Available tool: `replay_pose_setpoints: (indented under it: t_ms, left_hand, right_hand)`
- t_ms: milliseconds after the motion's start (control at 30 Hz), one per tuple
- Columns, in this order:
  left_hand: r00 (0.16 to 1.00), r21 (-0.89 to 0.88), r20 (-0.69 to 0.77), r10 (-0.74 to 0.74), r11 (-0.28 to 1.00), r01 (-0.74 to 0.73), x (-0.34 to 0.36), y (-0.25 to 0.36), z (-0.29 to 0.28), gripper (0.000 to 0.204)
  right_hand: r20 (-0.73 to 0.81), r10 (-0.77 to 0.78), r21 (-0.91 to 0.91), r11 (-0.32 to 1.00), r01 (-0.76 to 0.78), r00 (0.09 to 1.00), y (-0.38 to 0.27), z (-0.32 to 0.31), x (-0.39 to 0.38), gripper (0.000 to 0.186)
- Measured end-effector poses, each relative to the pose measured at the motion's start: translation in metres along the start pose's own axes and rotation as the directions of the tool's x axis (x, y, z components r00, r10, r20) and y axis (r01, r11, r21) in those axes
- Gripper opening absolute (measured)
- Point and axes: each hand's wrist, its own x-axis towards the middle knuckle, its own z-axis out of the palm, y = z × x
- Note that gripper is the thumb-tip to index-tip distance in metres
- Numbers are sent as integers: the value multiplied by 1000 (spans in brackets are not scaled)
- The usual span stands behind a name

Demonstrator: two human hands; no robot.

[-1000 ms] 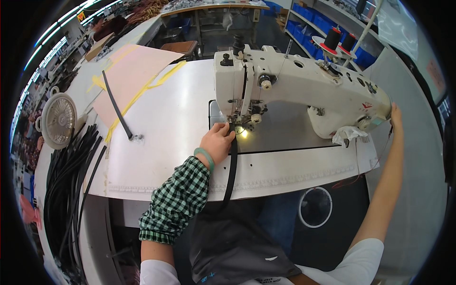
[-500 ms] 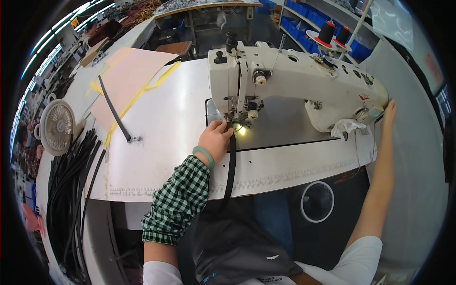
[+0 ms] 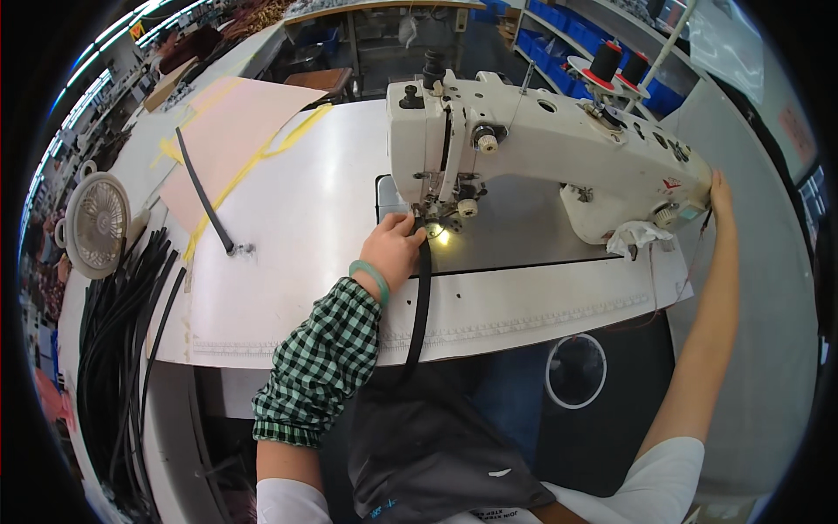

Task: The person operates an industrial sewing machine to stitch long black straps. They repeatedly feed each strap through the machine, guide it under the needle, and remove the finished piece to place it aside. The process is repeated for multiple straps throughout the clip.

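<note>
A white sewing machine (image 3: 524, 144) stands over a metal bed plate, its small lamp lit beside the needle. My left hand (image 3: 391, 249), in a green bangle and checked sleeve cover, pinches a black strap (image 3: 421, 306) just below the presser foot (image 3: 419, 214); the strap hangs down over the table's front edge. At the machine's far right end, my right hand (image 3: 721, 196) grips round the handwheel, which is mostly hidden from this camera.
Loose black strips (image 3: 113, 341) and a round, pierced pale basket (image 3: 98, 223) lie at left. Pink paper (image 3: 231, 131) with yellow tape bears another strip (image 3: 205, 188). Thread cones (image 3: 602, 65) stand behind the machine, near shelves of blue bins (image 3: 550, 48). A grey panel (image 3: 777, 288) borders the right.
My left hand stays on the strap at the presser foot. My right hand stays at the handwheel, its fingers slightly shifted. The whole view has moved a little.
</note>
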Motion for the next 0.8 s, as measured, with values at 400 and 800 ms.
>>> replay_pose_setpoints:
  t_ms: [400,800]
  left_hand:
    - [1000,-31,-7,1,1000,-1,2,-3,6,32]
    - [1000,49,-9,-3,999,4,3,4,8,31]
  right_hand:
    - [-43,84,-184,979,-91,996,38,4,26,53]
    - [-193,235,653,756,-54,953,43,47,-70,51]
